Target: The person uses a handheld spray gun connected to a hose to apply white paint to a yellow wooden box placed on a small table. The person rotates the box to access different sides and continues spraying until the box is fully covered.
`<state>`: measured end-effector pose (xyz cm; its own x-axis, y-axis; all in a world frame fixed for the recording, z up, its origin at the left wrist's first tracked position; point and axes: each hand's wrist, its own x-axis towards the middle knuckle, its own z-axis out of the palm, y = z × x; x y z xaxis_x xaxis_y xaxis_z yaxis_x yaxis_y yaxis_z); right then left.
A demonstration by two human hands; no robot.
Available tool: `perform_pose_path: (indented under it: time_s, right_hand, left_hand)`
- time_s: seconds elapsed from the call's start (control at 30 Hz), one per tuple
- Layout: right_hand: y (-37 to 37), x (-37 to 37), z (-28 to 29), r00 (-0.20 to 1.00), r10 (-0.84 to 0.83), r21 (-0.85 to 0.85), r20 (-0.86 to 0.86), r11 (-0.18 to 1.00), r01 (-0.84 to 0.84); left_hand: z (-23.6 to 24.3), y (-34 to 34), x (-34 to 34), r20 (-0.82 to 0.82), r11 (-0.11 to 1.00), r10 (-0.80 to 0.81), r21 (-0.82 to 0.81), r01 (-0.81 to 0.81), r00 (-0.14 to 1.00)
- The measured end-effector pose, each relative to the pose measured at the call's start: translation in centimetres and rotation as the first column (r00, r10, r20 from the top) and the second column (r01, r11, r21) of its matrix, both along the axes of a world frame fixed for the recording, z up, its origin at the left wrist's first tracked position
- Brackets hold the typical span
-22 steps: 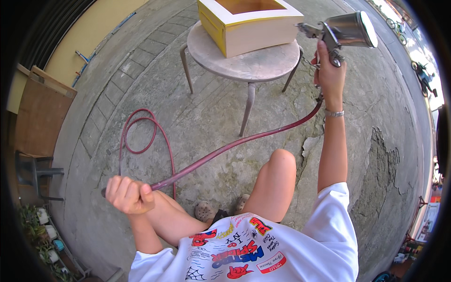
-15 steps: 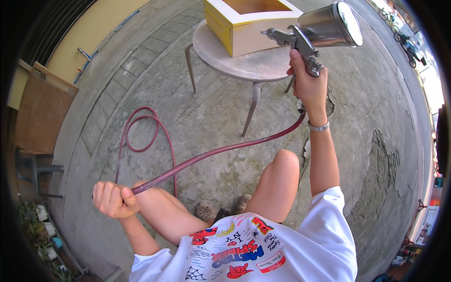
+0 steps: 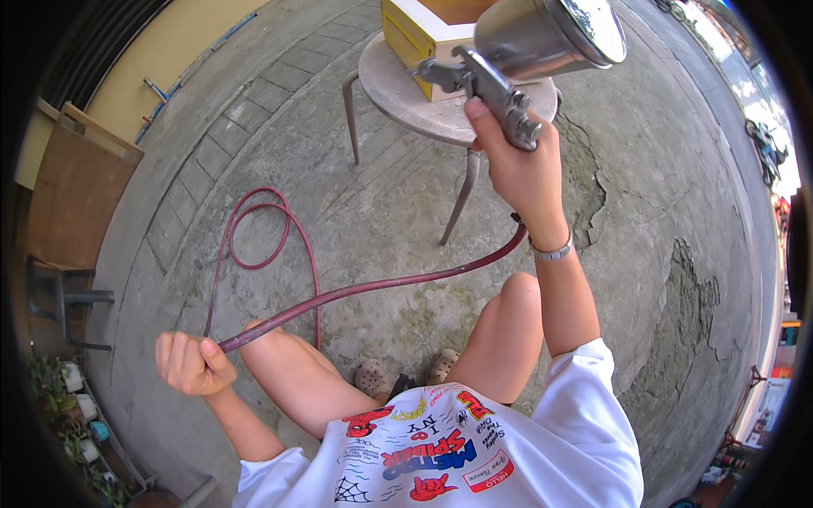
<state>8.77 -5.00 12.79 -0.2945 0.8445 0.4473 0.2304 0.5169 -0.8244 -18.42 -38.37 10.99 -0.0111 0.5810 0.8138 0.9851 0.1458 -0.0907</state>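
Observation:
My right hand [image 3: 521,169] is wrapped round the handle of a silver spray gun [image 3: 491,85] with a large metal cup, held up in front of the round stool [image 3: 385,85]. A white and yellow box [image 3: 398,30] with an open window in its top rests on that stool, partly hidden behind the gun. My left hand [image 3: 190,364] grips the dark red hose [image 3: 373,288] over my left thigh. The hose runs across to the gun's lower end, below my right hand.
Cracked concrete [image 3: 644,195] surrounds me. A wooden board [image 3: 80,199] leans by the yellow wall at left, beside a dark chair [image 3: 63,300] and potted plants [image 3: 72,398]. Loops of hose [image 3: 254,267] lie on the ground. A motorbike [image 3: 766,152] stands along the road at right.
My right hand has moved left and slightly down with the spray gun, which now covers more of the box. My left hand has shifted left, still gripping the hose.

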Motion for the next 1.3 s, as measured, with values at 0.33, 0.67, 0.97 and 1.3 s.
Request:
perform_pose_path:
  time_s: [0.33,0.67,0.97,1.3]
  right_hand:
    - [6.7,4.9,-0.3,0.952,-0.304,-0.007,0.026,0.953,0.304]
    - [14.2,10.5,-0.9,0.901,-0.432,0.004,-0.045,0.901,0.433]
    - [16.6,13.4,-0.7,0.76,-0.636,0.035,-0.132,0.764,0.645]
    - [5.9,5.7,-3.3,0.973,-0.203,-0.076,-0.106,0.978,0.196]
  left_hand:
    - [-0.5,2.5,2.0,0.013,0.996,-0.088,0.013,0.087,0.996]
    - [-0.7,5.2,5.4,0.047,0.973,-0.227,-0.019,0.228,0.973]
    - [-1.6,5.5,6.7,0.088,0.97,-0.237,-0.027,0.24,0.968]
    - [-0.8,2.5,2.3,0.039,0.997,-0.078,0.018,0.077,0.996]
